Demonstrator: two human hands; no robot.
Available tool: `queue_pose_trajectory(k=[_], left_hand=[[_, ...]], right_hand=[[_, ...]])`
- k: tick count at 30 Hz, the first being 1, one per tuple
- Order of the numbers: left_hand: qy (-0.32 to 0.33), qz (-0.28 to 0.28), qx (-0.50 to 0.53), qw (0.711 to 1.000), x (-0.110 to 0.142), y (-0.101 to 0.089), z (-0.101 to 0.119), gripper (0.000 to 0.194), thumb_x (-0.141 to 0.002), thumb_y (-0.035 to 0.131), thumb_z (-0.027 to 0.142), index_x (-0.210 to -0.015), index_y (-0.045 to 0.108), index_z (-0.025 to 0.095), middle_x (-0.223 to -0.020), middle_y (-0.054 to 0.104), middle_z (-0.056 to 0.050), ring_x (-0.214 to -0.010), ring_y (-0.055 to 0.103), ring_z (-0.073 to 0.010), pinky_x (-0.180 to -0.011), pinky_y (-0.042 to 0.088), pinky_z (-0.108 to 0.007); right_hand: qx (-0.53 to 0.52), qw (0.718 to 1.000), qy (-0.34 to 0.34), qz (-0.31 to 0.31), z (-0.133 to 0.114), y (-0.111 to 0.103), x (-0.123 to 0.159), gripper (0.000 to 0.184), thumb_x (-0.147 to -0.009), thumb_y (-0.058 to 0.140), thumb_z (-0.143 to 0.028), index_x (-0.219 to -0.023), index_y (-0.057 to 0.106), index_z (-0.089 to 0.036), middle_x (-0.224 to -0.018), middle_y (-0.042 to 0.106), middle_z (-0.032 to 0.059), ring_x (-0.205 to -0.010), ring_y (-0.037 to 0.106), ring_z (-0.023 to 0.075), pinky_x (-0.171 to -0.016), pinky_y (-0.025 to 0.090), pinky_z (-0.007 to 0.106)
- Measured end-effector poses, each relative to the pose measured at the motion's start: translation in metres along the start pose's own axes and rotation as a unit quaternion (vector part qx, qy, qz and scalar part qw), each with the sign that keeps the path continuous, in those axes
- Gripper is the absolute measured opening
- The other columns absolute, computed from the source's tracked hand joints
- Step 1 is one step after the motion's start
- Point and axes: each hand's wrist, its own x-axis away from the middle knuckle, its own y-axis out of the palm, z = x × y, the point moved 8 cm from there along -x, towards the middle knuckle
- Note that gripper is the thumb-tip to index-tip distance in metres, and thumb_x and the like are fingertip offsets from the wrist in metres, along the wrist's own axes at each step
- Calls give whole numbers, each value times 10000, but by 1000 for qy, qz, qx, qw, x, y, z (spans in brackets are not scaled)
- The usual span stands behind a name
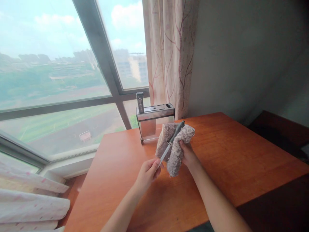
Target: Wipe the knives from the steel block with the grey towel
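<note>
A sharpening steel [166,152] with a ribbed dark handle and a small guard is held at a slant over the table, handle up and away from me. My left hand [150,170] pinches the far end of its pale shaft between thumb and fingers. In my right hand [187,153] is a fluffy grey-brown cloth [176,161], bunched up and folded about the steel's handle. One flap of the cloth spreads out behind the steel. The fingers of my right hand are partly hidden by the cloth.
Behind the cloth, a knife block [156,111] with a slotted top and see-through sides stands near the table's far edge. One dark handle [139,102] sticks up from its left end. The wooden table [116,180] borders a window and a curtain [171,58].
</note>
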Motion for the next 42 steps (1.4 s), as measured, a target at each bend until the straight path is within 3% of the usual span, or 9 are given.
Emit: queue_pose_trajectory(k=[4,7,9,15,18,24,33,39,42], left_hand=[[-66,-102,46,992,7,15,-5,469,-796,518,594,-709,570,136,-450,405,51,-366,215,-42,-377,117,-204],[-87,-143,66,984,11,21,-6,479,-798,511,598,-721,577,130,-451,409,49,-354,203,-39,-372,93,-208],[-80,-131,62,986,10,21,-6,490,-787,516,607,-724,580,125,-455,415,47,-357,218,-39,-375,94,-205],[11,26,-7,1000,-3,-1,1,411,-720,647,536,-666,514,150,-479,451,51,-394,329,-47,-399,214,-186],[35,61,-21,997,-4,-8,3,373,-742,636,514,-736,542,153,-500,491,48,-387,370,-55,-399,242,-187],[20,35,3,999,0,-4,4,374,-765,610,512,-732,561,143,-529,517,30,-390,383,-52,-392,227,-188],[-2,-19,49,999,-1,2,0,406,-766,606,532,-753,589,127,-516,506,22,-391,336,-42,-394,192,-188],[16,-20,22,999,1,3,3,403,-777,596,526,-741,594,125,-499,490,25,-391,327,-43,-401,189,-193],[27,-32,4,999,2,5,5,390,-793,587,508,-748,608,121,-508,490,24,-403,325,-44,-408,191,-196]], right_hand=[[-14,994,76,-74,12,2,6,528,-379,837,-521,-801,657,-262,-784,713,10,-877,655,272,-752,517,382],[-13,986,111,-120,18,6,12,561,-353,827,-554,-783,667,-232,-731,707,28,-895,654,293,-738,513,397],[-13,987,109,-116,17,8,12,570,-369,823,-553,-806,664,-222,-736,707,29,-887,655,292,-726,515,396],[5,999,34,-4,7,9,6,461,-484,834,-456,-831,627,-233,-790,712,15,-856,656,258,-749,523,361],[12,1000,13,19,6,7,4,463,-537,822,-430,-906,620,-237,-821,709,15,-848,652,247,-744,525,350],[3,1000,23,-13,9,4,2,527,-525,818,-472,-954,625,-234,-853,717,33,-803,661,254,-710,531,365],[-35,972,204,-109,36,17,15,410,-618,666,-537,-810,686,-175,-769,732,92,-836,680,310,-715,538,426],[-27,968,234,-90,44,11,17,343,-655,577,-516,-712,688,-197,-681,719,85,-810,679,294,-696,543,401],[-26,955,272,-117,49,17,22,409,-661,551,-585,-664,680,-196,-668,713,98,-780,676,302,-668,545,405]])
